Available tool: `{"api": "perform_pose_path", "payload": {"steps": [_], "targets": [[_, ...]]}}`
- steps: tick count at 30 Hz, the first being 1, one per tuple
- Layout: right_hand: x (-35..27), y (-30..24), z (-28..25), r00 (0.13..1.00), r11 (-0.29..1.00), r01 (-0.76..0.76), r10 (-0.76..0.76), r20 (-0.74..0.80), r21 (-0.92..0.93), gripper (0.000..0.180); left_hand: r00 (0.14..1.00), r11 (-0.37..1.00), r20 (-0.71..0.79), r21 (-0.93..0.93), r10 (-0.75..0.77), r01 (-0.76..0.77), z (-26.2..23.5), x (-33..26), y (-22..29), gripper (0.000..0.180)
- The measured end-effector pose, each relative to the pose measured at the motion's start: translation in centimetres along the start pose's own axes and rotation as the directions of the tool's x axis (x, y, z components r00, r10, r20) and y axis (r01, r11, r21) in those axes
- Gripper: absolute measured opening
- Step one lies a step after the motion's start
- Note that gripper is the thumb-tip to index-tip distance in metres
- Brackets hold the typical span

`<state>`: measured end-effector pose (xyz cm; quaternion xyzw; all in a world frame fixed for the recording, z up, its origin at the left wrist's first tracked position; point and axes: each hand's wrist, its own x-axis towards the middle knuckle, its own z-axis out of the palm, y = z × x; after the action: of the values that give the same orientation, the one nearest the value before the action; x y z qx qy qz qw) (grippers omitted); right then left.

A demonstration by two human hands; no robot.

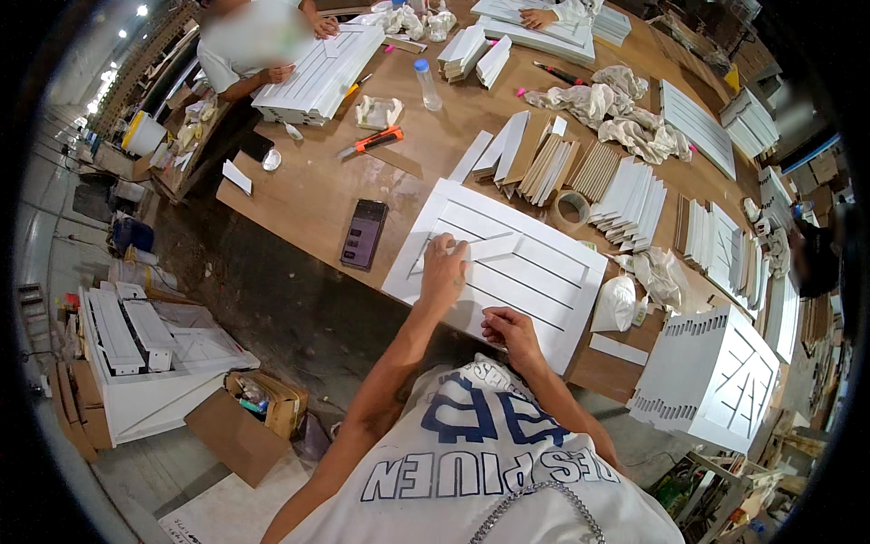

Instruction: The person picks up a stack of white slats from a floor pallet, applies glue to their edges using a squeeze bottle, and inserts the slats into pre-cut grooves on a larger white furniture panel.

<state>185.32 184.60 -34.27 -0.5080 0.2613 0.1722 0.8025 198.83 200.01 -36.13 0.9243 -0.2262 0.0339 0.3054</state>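
In front of me a white grooved panel (pixel 566 313) lies flat across the table's near edge. Over its left half my left hand (pixel 444 272) is closed, its bent fingers at the end of a slanting white strip (pixel 494 248) that lies across the grooves. Close to the panel's front edge, my right hand (pixel 513 333) is curled with the fingertips together. Whatever those fingertips may hold is too small to make out. Left of the panel lies a dark phone (pixel 364 234) with its screen lit.
Beyond the panel stand brown and white strips (pixel 628 201), a tape roll (pixel 569 210) and crumpled cloths (pixel 625 104). An orange utility knife (pixel 381 138) and a bottle (pixel 427 86) lie farther off. A white slatted box (pixel 707 376) stands at right. Co-workers' hands touch other panels (pixel 326 77).
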Motion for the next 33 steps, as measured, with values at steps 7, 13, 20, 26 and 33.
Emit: {"api": "perform_pose_path", "payload": {"steps": [7, 13, 20, 26, 33], "targets": [[0.3, 0.0, -0.6, 0.999, 1.0, -0.024, 0.024, -0.042, -0.003, 0.022, 1.0, 0.998, 0.0, -0.063, -0.027, 0.027, 0.1, -1.2, -2.3, 0.042], [0.3, -0.8, -0.2, 0.998, 0.999, -0.035, 0.037, -0.046, 0.042, 0.019, 0.999, 0.996, -0.042, -0.086, 0.021, -0.024, -0.2, -1.2, -3.0, 0.04], [0.9, -0.3, -0.7, 0.999, 0.998, -0.023, 0.024, -0.025, 0.057, 0.02, 0.999, 0.999, -0.048, 0.029, 0.022, -0.021, -0.7, 0.3, -1.7, 0.037], [0.7, -0.6, -0.9, 1.0, 0.999, -0.014, 0.015, -0.018, 0.039, 0.026, 0.999, 0.993, -0.047, 0.117, -0.019, 0.024, 0.2, -0.6, -1.8, 0.038], [0.9, -0.4, -1.1, 0.999, 0.999, -0.033, 0.033, 0.016, 0.024, 0.023, 1.0, 0.993, -0.019, 0.113, -0.022, 0.024, 2.1, -2.5, 2.8, 0.055]]}}
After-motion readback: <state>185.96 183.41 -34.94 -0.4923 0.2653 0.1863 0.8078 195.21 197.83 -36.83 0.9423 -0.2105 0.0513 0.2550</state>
